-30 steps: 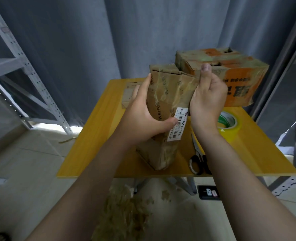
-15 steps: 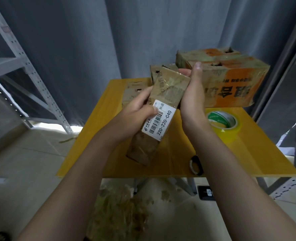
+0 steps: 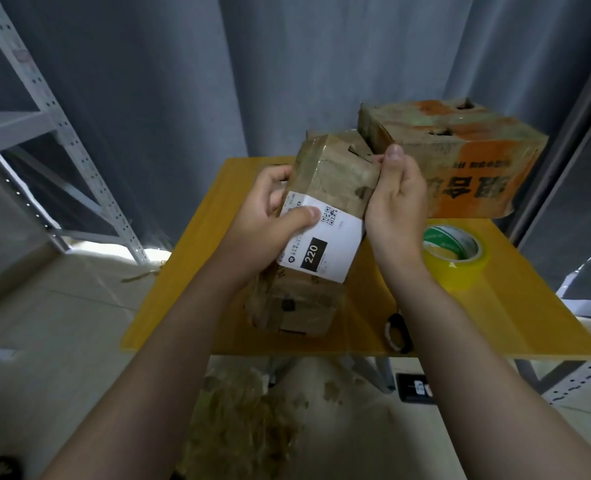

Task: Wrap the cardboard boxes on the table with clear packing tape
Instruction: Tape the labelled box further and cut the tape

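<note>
Two bare hands clamp a long, tape-scuffed cardboard box (image 3: 335, 181) at the centre of the frame, above a yellow desk (image 3: 529, 306). The left hand (image 3: 270, 216) wraps the box's left side, its fingers (image 3: 276, 176) curled round the far face and its thumb pressed flat on a white label (image 3: 325, 247). The right hand (image 3: 396, 202) grips the upper right corner, thumb upright against the edge. The box's long axis runs from the lower centre of the frame up towards the upper centre, its top leaning slightly right. Its lower end sits low by the desk's front edge, though whether it touches the surface cannot be told.

What the coming move seems to hang on is the tape roll (image 3: 453, 251), yellow-tinted with a green and white core, lying flat on the desk at centre right, just beside the right wrist. The right hand is plainly the nearer one, and the left looks able to steady the box alone.

On the label, "220" reads in white on a black block, with a QR code above it; the smaller print is too fine to read. A large carton (image 3: 460, 157) at upper right carries bold dark characters on an orange band, upside down from here. Black scissors (image 3: 396, 332) peek out beside the right forearm at the desk's front edge.
</note>
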Motion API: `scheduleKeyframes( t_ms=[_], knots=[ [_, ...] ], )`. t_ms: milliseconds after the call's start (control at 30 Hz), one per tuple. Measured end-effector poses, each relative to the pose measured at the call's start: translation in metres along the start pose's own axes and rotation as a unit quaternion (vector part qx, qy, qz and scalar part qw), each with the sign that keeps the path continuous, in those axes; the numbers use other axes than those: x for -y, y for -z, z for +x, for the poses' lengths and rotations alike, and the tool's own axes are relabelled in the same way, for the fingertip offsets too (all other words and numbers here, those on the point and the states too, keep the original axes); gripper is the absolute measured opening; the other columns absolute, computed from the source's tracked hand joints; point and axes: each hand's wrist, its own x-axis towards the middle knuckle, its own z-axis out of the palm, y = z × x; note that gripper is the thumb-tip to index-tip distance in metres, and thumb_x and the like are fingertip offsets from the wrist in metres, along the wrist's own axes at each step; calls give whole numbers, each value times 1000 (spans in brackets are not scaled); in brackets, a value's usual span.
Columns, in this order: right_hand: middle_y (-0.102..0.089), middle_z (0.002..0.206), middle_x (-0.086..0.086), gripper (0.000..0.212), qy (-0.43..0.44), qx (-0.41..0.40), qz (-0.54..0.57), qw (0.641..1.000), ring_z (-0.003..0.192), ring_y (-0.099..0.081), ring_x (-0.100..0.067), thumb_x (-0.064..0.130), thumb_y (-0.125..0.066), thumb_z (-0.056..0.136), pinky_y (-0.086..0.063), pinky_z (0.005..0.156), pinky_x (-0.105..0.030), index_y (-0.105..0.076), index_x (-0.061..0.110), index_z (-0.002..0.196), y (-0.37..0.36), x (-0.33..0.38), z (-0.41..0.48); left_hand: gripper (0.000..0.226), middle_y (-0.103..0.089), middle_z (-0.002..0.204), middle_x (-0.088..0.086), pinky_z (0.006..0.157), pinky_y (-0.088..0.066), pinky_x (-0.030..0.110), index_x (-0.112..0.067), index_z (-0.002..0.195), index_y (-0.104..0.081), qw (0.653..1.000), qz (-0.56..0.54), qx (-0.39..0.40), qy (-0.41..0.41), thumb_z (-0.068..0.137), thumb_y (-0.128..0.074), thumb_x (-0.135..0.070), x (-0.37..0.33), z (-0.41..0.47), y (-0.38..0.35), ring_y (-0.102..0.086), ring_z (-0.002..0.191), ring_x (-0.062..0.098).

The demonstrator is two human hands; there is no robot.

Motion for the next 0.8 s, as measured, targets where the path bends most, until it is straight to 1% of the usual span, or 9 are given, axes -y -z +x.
scheduleKeyframes(
  t_ms=[100, 167, 267, 367, 433, 533, 633, 733, 800],
  knots=[
    [-61, 80, 4, 33, 12, 36, 4, 999, 65, -57, 4, 28, -37, 114, -42, 58, -15, -61, 10, 101, -7, -2, -6, 30, -79, 85, -1, 52, -54, 23, -17, 127, -55, 998, -40, -28, 38, 100, -58, -5, 5, 0, 17, -74, 67, 14],
    [-61, 85, -5, 26, -31, 95, 30, 995, 57, -57, 2, 25, -38, 113, -46, 50, -17, -56, 9, 105, -17, 0, -12, 20, -77, 78, -1, 51, -55, 23, -14, 120, -59, 993, -78, -68, 62, 101, -53, -10, 10, 2, 29, -72, 65, 16],
    [-66, 107, -11, 27, -154, 247, 11, 957, 67, -67, -19, 47, -40, 109, -55, 48, -33, -54, 25, 117, -35, 8, -22, 32, -78, 104, 12, 73, -62, 38, -8, 126, -62, 970, -170, -147, 97, 98, -59, -23, 17, 10, 54, -76, 90, 30],
    [-67, 111, 2, 49, -194, 412, -80, 887, 78, -73, -18, 70, -40, 100, -63, 65, -41, -54, 35, 131, -47, 9, -39, 57, -74, 121, 16, 94, -59, 54, -11, 135, -61, 941, -247, -209, 101, 85, -67, -39, 22, 13, 81, -73, 109, 36],
    [-66, 118, 5, 53, -185, 484, -101, 849, 90, -72, -21, 75, -49, 93, -63, 81, -50, -55, 38, 130, -59, 6, -51, 48, -76, 118, 13, 96, -57, 54, -14, 130, -67, 929, -252, -254, 91, 91, -62, -41, 30, 14, 99, -74, 107, 33],
    [-67, 114, -4, 49, -215, 499, -60, 837, 80, -71, -23, 63, -61, 94, -64, 66, -48, -56, 29, 128, -80, 3, -62, 39, -78, 113, 10, 100, -56, 53, -16, 121, -73, 921, -250, -278, 106, 96, -60, -43, 41, 16, 118, -75, 105, 30],
    [-69, 104, -8, 47, -244, 465, -12, 851, 69, -66, -24, 63, -57, 97, -61, 60, -43, -63, 22, 120, -97, 2, -69, 43, -77, 115, 10, 98, -58, 50, -14, 124, -72, 926, -252, -255, 119, 98, -62, -47, 48, 20, 128, -75, 105, 29],
    [-70, 89, -11, 54, -296, 420, 60, 856, 57, -60, -19, 62, -49, 101, -55, 56, -35, -71, 13, 109, -113, -4, -65, 34, -81, 97, 2, 71, -63, 38, -16, 115, -75, 938, -198, -241, 148, 101, -60, -43, 54, 27, 132, -79, 83, 19],
    [-70, 89, -11, 56, -320, 402, 55, 856, 55, -60, -16, 64, -49, 101, -54, 52, -30, -71, 13, 110, -129, -8, -56, 27, -80, 85, -1, 67, -61, 36, -18, 108, -75, 942, -159, -234, 179, 102, -60, -39, 59, 30, 133, -78, 75, 17]
  ],
)
